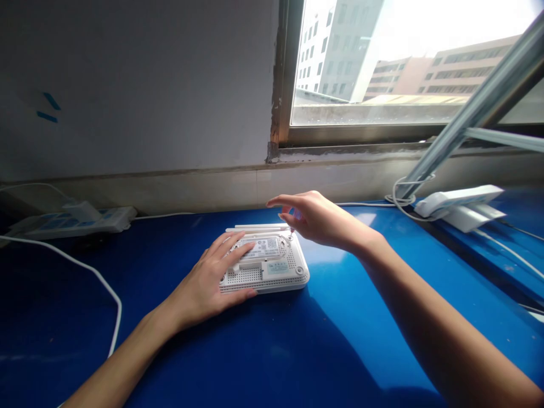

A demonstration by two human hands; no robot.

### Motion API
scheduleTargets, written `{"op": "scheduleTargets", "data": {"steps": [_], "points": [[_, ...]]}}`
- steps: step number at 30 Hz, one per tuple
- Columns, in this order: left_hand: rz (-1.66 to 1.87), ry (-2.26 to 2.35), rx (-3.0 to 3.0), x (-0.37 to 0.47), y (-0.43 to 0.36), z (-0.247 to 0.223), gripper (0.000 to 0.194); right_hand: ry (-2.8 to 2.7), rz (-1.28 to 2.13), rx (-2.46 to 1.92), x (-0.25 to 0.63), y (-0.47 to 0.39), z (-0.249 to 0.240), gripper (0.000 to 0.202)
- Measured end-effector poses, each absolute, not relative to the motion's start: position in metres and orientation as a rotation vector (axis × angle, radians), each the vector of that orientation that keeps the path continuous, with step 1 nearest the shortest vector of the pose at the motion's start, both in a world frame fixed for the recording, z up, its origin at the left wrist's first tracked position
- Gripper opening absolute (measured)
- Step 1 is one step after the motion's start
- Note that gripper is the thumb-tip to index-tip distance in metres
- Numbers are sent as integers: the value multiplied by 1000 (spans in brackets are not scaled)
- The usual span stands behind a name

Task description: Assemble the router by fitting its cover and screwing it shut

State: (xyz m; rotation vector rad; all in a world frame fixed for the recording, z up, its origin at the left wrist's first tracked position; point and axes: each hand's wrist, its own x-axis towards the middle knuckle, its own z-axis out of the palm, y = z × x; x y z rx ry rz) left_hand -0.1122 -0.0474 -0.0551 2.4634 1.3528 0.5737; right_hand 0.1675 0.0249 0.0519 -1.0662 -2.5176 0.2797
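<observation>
A white Wi-Fi router [278, 267] lies upside down on the blue table, with its vent holes, label and round corner feet facing up. Its antennas [259, 228] lie folded along the far edge. My left hand [216, 269] grips the router's left side, its fingers spread over the label and its thumb along the near edge. Above the far right corner foot hovers my right hand [318, 221], bent at the wrist, its fingers curled around something small and purplish. A thin tip seems to reach down to that foot; the fingers hide most of the object.
A power strip [114, 220] with a plugged-in adapter is at the back left, and a white cable [100, 277] curves along the left. Another power strip [461, 201] stands at the right, beside a slanted metal pole [450, 127] wrapped with cable. Behind are a wall and a window.
</observation>
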Motion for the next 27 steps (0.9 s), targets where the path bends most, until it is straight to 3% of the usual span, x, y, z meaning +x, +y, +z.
{"op": "scheduleTargets", "data": {"steps": [3,6,9,13,27], "points": [[599,1348,2465,-113,-47,-57,86,-2534,247,-1021,168,22,54,57],[615,1340,2467,-113,-47,-59,92,-2533,191,-1102,166,22,54,32],[618,1354,2457,-113,-47,-60,93,-2510,249,-1111,166,25,51,28],[604,1359,2449,-112,-48,-58,91,-2529,238,-1064,172,28,52,46],[591,1353,2460,-111,-48,-56,90,-2515,96,-1187,194,13,86,66]]}}
